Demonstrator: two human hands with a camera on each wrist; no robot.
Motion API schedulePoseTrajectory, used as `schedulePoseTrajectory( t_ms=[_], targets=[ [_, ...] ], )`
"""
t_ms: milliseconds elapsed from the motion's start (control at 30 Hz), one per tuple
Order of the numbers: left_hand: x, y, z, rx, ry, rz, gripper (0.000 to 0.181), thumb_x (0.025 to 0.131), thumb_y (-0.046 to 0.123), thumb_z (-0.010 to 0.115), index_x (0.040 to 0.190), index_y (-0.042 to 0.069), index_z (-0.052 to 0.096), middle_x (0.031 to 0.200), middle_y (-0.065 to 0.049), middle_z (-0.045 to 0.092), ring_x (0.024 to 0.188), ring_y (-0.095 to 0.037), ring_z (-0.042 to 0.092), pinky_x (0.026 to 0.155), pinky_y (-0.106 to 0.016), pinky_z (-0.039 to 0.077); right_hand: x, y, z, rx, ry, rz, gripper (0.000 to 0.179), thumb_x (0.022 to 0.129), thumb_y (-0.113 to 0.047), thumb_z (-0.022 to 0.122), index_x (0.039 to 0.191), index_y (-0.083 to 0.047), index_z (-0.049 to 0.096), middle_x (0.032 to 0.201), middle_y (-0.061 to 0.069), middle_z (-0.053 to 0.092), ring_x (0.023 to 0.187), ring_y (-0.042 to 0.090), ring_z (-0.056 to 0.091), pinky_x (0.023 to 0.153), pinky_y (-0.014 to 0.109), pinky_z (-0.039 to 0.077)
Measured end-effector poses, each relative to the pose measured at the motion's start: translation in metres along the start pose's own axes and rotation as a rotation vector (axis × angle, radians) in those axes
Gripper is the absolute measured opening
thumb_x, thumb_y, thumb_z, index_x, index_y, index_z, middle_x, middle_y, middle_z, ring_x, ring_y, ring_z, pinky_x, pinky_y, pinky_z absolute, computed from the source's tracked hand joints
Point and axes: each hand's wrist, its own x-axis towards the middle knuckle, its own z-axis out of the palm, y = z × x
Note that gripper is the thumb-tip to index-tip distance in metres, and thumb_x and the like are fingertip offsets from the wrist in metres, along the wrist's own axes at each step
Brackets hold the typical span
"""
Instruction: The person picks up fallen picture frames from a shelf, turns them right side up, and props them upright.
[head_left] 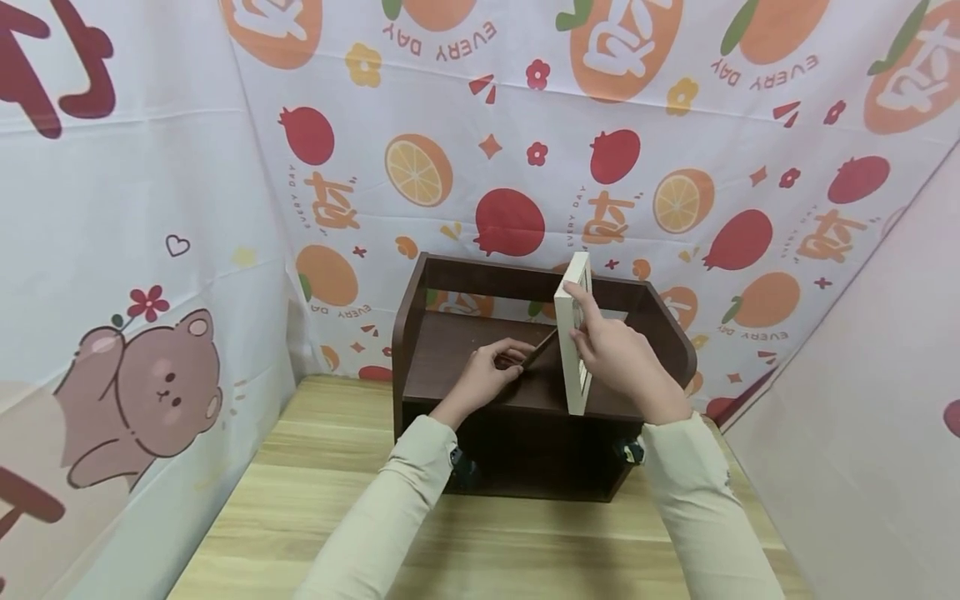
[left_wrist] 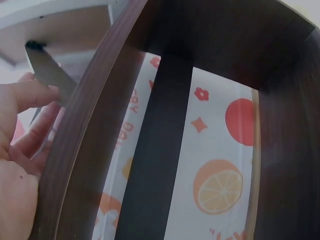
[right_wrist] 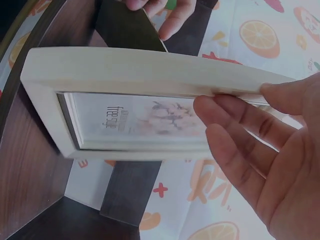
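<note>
A cream-white picture frame (head_left: pixel 573 367) stands on edge at the front of the top shelf of a dark brown desk shelf unit (head_left: pixel 450 337). My right hand (head_left: pixel 621 352) grips its side edge, thumb on one side and fingers over the printed front (right_wrist: pixel 150 117). Behind the frame, its dark stand leg (right_wrist: pixel 132 30) juts out at an angle. My left hand (head_left: pixel 487 371) pinches that leg between thumb and fingers, as the left wrist view also shows with the leg (left_wrist: pixel 50 75) near the shelf's front edge.
Under the shelf unit is a light wood-grain table (head_left: pixel 322 492). The unit has raised side panels (head_left: pixel 408 333) and a back rail (head_left: pixel 495 279). A fruit-print cloth (head_left: pixel 465 108) hangs behind it, and a bear-print cloth (head_left: pixel 150 392) on the left.
</note>
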Motion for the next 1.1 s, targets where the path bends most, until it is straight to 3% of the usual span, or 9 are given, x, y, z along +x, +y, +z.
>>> schedulePoseTrajectory(
  t_ms=[300, 633, 700, 800, 867, 1000, 1100],
  targets=[
    [0.01, -0.007, -0.01, -0.035, 0.01, 0.014, 0.027, 0.093, 0.002, 0.061, 0.115, 0.015, 0.069, 0.104, -0.011, 0.071, 0.091, -0.021, 0.066, 0.081, -0.036, 0.052, 0.013, -0.012, 0.006, 0.033, -0.023, -0.016, 0.061, 0.1, -0.02, 0.049, 0.151, -0.021, 0.014, 0.075, 0.0, 0.061, 0.05, 0.011, 0.048, 0.05, 0.029, 0.039],
    [0.012, -0.005, -0.009, -0.004, 0.016, -0.005, 0.027, 0.093, 0.004, 0.061, 0.116, 0.017, 0.068, 0.106, -0.009, 0.071, 0.097, -0.022, 0.066, 0.087, -0.04, 0.051, 0.013, -0.018, 0.006, 0.056, -0.021, 0.044, 0.062, 0.101, -0.024, 0.048, 0.152, -0.02, 0.014, 0.075, 0.003, 0.06, 0.049, 0.012, 0.05, 0.048, 0.029, 0.039],
    [0.011, -0.005, -0.009, -0.003, 0.024, -0.006, 0.026, 0.093, 0.005, 0.061, 0.115, 0.017, 0.068, 0.107, -0.009, 0.071, 0.098, -0.024, 0.066, 0.09, -0.042, 0.051, 0.013, -0.018, 0.006, 0.058, -0.021, 0.044, 0.062, 0.101, -0.024, 0.048, 0.152, -0.02, 0.014, 0.076, 0.003, 0.06, 0.049, 0.012, 0.051, 0.049, 0.029, 0.04],
    [0.007, -0.004, -0.009, 0.019, 0.044, -0.003, 0.025, 0.092, 0.008, 0.064, 0.114, 0.017, 0.068, 0.109, -0.007, 0.069, 0.101, -0.024, 0.066, 0.107, -0.047, 0.039, 0.014, -0.017, 0.006, 0.067, -0.031, 0.047, 0.062, 0.101, -0.024, 0.047, 0.153, -0.02, 0.013, 0.076, 0.002, 0.06, 0.05, 0.012, 0.05, 0.049, 0.029, 0.04],
    [0.003, -0.003, -0.009, 0.049, 0.066, 0.001, 0.024, 0.091, 0.011, 0.066, 0.114, 0.018, 0.069, 0.111, -0.005, 0.067, 0.104, -0.024, 0.063, 0.108, -0.05, 0.035, 0.014, -0.017, 0.006, 0.073, -0.036, 0.05, 0.062, 0.101, -0.024, 0.047, 0.153, -0.02, 0.012, 0.076, 0.002, 0.06, 0.049, 0.012, 0.05, 0.049, 0.029, 0.04],
    [-0.009, 0.001, -0.005, 0.126, 0.131, 0.074, 0.027, 0.088, 0.015, 0.071, 0.114, 0.017, 0.069, 0.114, -0.006, 0.063, 0.112, -0.028, 0.055, 0.109, -0.056, 0.03, 0.013, -0.016, 0.007, 0.079, -0.031, 0.044, 0.063, 0.101, -0.024, 0.048, 0.153, -0.021, 0.013, 0.076, 0.002, 0.06, 0.049, 0.012, 0.05, 0.049, 0.029, 0.04],
    [-0.019, 0.005, 0.002, 0.132, 0.158, 0.145, 0.032, 0.086, 0.018, 0.074, 0.117, 0.015, 0.067, 0.116, -0.008, 0.063, 0.112, -0.031, 0.053, 0.108, -0.058, 0.031, 0.011, -0.016, 0.008, 0.084, -0.025, 0.044, 0.063, 0.101, -0.023, 0.049, 0.153, -0.021, 0.013, 0.076, 0.003, 0.061, 0.049, 0.012, 0.049, 0.049, 0.029, 0.04]
  ],
)
